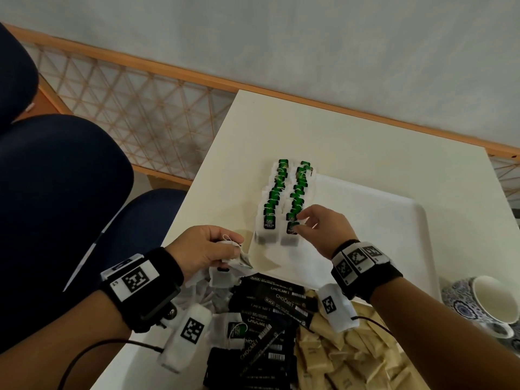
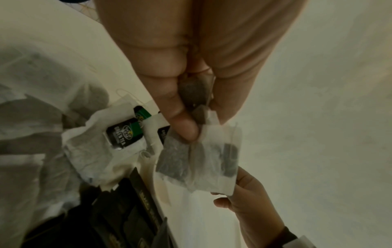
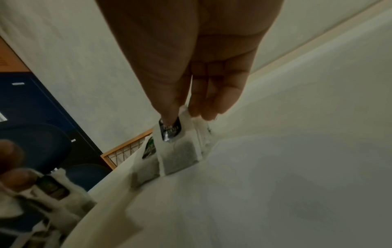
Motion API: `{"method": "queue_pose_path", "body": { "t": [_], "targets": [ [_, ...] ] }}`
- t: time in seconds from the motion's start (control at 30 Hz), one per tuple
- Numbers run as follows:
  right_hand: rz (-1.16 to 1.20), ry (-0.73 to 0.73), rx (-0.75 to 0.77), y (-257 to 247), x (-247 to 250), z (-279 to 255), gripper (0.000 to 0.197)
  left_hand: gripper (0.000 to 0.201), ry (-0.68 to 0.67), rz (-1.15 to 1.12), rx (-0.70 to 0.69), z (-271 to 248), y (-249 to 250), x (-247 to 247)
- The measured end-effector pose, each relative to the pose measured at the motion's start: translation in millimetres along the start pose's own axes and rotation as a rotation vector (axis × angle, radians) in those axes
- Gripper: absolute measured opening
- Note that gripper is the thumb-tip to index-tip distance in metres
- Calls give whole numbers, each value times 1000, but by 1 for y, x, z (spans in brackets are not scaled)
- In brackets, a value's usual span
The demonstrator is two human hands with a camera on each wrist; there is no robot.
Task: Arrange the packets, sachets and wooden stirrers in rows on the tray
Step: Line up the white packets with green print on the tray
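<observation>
A cream tabletop (image 1: 365, 142) is standing against a pale grey wall (image 1: 281, 38), with a wooden lattice rail (image 1: 135, 108) running along the wall's foot and dark blue padded chairs (image 1: 56, 178) crowding the left side. A white tray (image 1: 394, 220) is lying on the tabletop, and two rows of green tea bags (image 1: 284, 198) are overlapping along its left edge, green tags facing up.

The right hand (image 1: 320, 229) is reaching to the near end of the right-hand row, its grip narrow, thumb and fingertips (image 3: 169, 110) pinching the tag end of the nearest tea bag (image 3: 178, 147), which is touching the tray floor beside its neighbour. The left hand (image 1: 205, 249) is hovering at the tray's near left corner, its grip closed around a small bunch of loose tea bags (image 2: 199, 157), one of them hanging below the thumb and forefinger.

Nearer the person, more tea bags (image 1: 225, 280) are lying in a heap, black Chocmet sachets (image 1: 270, 302) are piling up in the middle, and beige paper sachets (image 1: 351, 358) are spreading to the right. A blue-and-white patterned cup (image 1: 489, 302) is sitting at the right edge, just beside the tray. Both wrists are wearing black bands with printed markers.
</observation>
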State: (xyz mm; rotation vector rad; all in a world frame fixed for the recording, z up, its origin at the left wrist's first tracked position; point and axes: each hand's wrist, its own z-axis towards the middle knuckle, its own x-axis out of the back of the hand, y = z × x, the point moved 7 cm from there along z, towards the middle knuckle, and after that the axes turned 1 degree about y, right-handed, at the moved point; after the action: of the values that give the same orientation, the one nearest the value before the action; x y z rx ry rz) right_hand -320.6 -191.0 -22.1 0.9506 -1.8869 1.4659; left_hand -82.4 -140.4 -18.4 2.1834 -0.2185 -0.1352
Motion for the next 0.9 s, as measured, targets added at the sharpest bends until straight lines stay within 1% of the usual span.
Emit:
{"method": "queue_pose_path", "body": {
  "t": [0.07,0.13,0.17,0.27,0.33,0.43,0.5,0.57,0.63,0.67,0.7,0.77,0.9],
  "targets": [
    [-30,61,58,-3,4,-4,14,17,-4,-3,0,0,-1,0],
    [-43,74,153,-12,5,-13,8,16,-10,-7,1,1,-2,0],
    [-58,27,205,-16,0,-18,7,16,-14,-8,2,2,-2,0],
    [-126,-215,345,-24,-30,-37,15,17,-20,-4,-1,2,-1,0],
    [-131,-286,352,-19,-43,-42,18,18,-34,6,0,2,0,0],
    [-96,-266,328,-17,-45,-38,21,18,-57,26,-1,1,2,-1],
    [-82,-250,283,-20,-42,-35,23,19,-76,41,0,0,1,-2],
    [2,-274,245,-30,-39,-36,28,19,-100,64,-2,0,2,-5],
    [125,-354,244,-46,-43,-41,42,19,-138,60,5,-1,4,-11],
    [145,-392,263,-55,-46,-44,50,19,-159,46,9,-2,5,-15],
    [138,-417,288,-63,-49,-46,54,20,-181,31,10,-3,8,-19],
    [114,-435,319,-70,-57,-47,51,23,-219,7,10,-4,11,-27],
    [85,-405,282,-68,-59,-44,19,25,-256,-27,19,-5,13,-30]
  ]
}}
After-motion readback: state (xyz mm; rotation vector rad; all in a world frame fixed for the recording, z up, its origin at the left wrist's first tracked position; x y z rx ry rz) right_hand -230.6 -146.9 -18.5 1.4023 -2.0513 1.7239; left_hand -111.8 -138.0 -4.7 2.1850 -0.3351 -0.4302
